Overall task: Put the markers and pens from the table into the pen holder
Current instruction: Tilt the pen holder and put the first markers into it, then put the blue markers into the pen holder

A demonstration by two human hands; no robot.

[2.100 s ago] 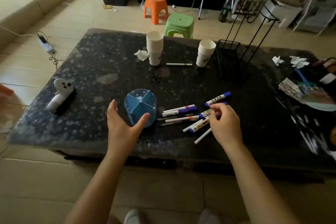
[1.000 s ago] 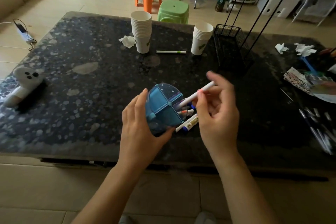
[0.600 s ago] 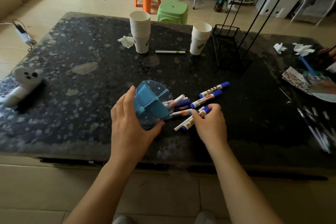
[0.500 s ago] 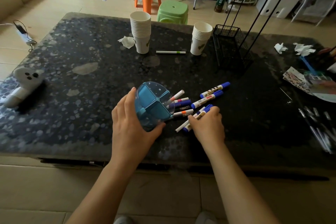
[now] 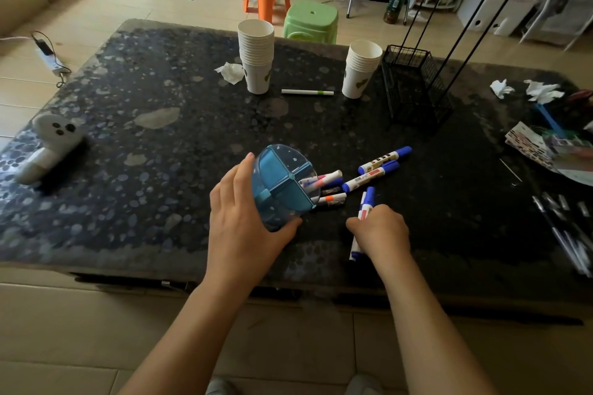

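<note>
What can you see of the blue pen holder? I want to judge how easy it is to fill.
The pen holder is a round cup of clear blue plastic, split inside by cross walls into four compartments. It is tilted, with its mouth turned toward the camera and to the right. It sits near the front edge of the dark speckled table. The left hand wraps its left side and base. One pink-banded pen pokes out of its right compartment; the others seem to lie beside it.
</note>
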